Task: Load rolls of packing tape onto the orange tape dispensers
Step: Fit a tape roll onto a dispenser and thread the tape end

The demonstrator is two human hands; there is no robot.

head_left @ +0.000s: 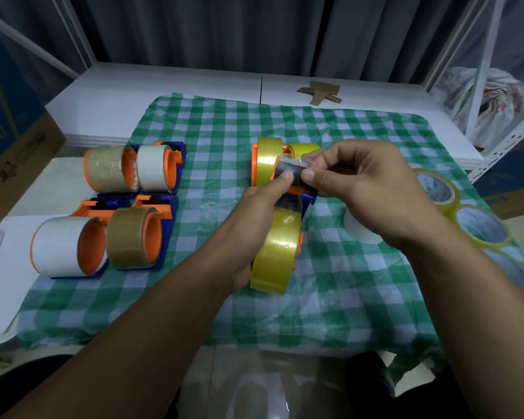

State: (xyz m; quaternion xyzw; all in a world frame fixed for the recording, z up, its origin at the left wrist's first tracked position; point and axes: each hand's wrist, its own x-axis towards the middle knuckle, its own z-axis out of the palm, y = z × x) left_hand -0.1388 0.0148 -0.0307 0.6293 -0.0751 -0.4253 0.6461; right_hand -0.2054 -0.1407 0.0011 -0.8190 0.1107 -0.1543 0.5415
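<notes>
Your left hand (254, 216) comes up from below, forearm angled across the checked cloth (224, 122). Its grip is wrapped round the orange dispenser (307, 196), which carries the yellow tape roll (276, 255) over the middle of the cloth. Your right hand (363, 189) reaches in from the right with a bent wrist, thumb and forefinger pinching the tape end (291, 169) at the dispenser's head, the other fingers loosely curled.
</notes>
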